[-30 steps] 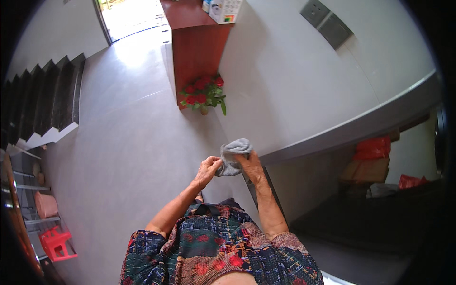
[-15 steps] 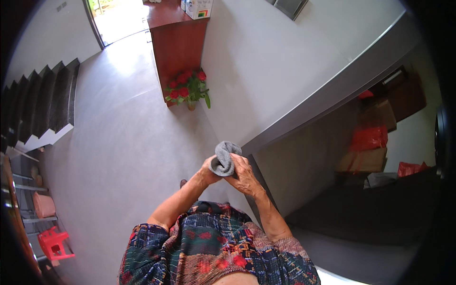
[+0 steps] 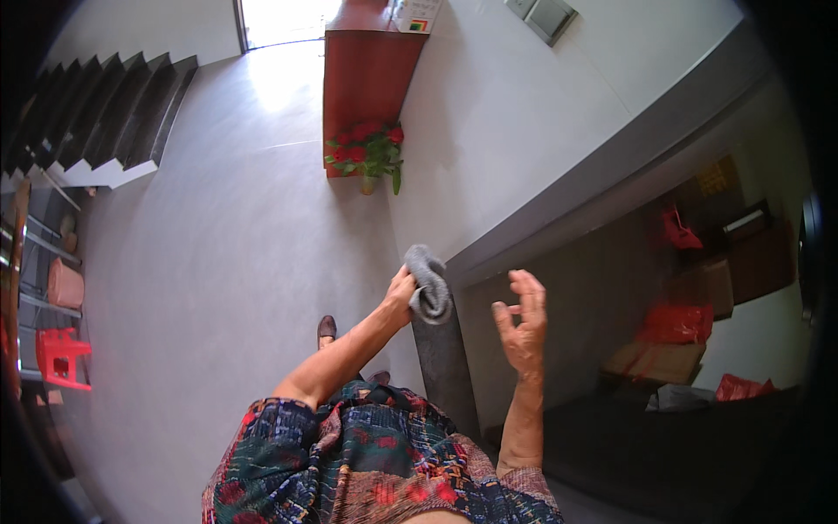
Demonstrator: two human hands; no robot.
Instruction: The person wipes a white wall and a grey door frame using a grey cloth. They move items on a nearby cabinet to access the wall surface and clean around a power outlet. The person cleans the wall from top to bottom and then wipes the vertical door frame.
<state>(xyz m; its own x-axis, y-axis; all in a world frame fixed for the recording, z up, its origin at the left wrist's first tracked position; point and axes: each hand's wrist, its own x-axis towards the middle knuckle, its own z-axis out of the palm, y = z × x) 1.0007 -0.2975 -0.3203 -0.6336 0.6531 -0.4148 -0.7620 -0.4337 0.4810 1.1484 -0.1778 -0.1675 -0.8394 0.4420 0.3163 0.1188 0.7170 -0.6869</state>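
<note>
A bunched grey cloth (image 3: 428, 284), folded into a curl, hangs in front of me at the middle of the view. My left hand (image 3: 401, 294) is closed round its left side; the cloth hides part of the fingers. To the right, my right hand (image 3: 525, 325) is raised and apart from the cloth. Its thumb and fingers are spread with nothing between them, and it is nearest to the doorway beside the wall.
Ahead stands a red-brown cabinet (image 3: 365, 83) with a vase of red flowers (image 3: 367, 157) at its foot. Dark stairs (image 3: 105, 113) rise at the left, above a red stool (image 3: 61, 358). Through the right opening lie cardboard boxes (image 3: 655, 360) and red bags (image 3: 676, 323).
My right hand has let go of the grey cloth and moved right, its fingers opening. My left hand keeps the cloth, shifted slightly right. The whole view has turned a little.
</note>
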